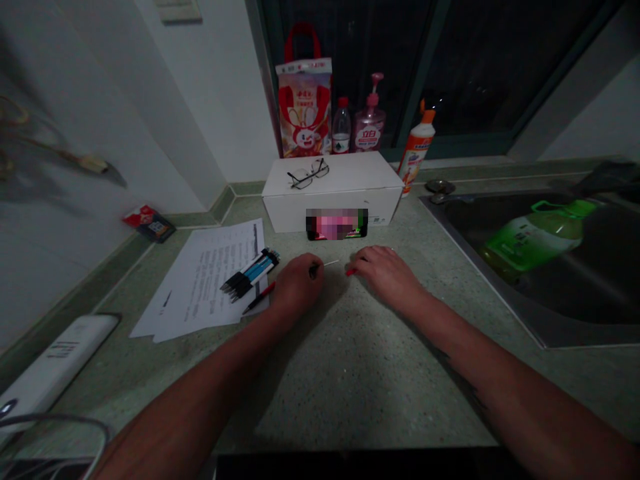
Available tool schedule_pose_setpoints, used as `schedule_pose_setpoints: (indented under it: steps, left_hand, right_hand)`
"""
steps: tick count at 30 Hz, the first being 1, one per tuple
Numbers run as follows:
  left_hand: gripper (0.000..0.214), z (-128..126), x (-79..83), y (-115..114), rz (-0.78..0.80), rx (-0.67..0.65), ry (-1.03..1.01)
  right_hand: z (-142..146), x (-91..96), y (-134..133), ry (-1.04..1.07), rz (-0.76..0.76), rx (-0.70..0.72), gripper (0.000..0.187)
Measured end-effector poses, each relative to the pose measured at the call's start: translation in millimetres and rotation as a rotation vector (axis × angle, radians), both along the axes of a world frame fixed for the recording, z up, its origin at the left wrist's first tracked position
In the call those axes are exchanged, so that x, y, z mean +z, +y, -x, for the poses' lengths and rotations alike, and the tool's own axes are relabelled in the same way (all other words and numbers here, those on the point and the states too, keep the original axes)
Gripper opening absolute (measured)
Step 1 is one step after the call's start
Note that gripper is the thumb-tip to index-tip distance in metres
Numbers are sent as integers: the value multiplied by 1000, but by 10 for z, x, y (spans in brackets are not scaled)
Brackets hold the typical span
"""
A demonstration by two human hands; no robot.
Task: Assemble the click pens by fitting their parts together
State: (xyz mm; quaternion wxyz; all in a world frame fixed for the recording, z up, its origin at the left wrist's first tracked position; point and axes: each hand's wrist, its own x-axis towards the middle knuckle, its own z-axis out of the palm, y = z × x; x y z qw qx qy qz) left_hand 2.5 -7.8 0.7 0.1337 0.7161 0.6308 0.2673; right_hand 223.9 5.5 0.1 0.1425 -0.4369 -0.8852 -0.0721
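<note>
My left hand [296,285] rests on the green counter [350,373], fingers curled around a dark pen barrel whose thin pale refill [330,263] sticks out to the right. My right hand [385,275] lies a short way to the right, fingers pinched on a small red piece [351,272]. A red and black pen [259,298] lies just left of my left hand, on the edge of printed papers [210,280]. A bundle of blue and black pens [250,272] lies on those papers.
A white box [333,190] with glasses [309,173] on top stands behind my hands, a phone [337,224] leaning on its front. Bottles and a red bag [304,107] line the window. A sink [550,267] holds a green bottle [535,237]. A white device [55,363] lies left.
</note>
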Motion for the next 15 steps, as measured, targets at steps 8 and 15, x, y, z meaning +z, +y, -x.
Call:
schedule_pose_setpoints:
  steps: [8, 15]
  left_hand:
    - [11, 17, -36, 11, 1, -21, 0]
    - [13, -14, 20, -10, 54, -9, -40]
  right_hand:
    - [-89, -30, 9, 123, 154, -35, 19]
    - [-24, -110, 67, 358, 131, -74, 23]
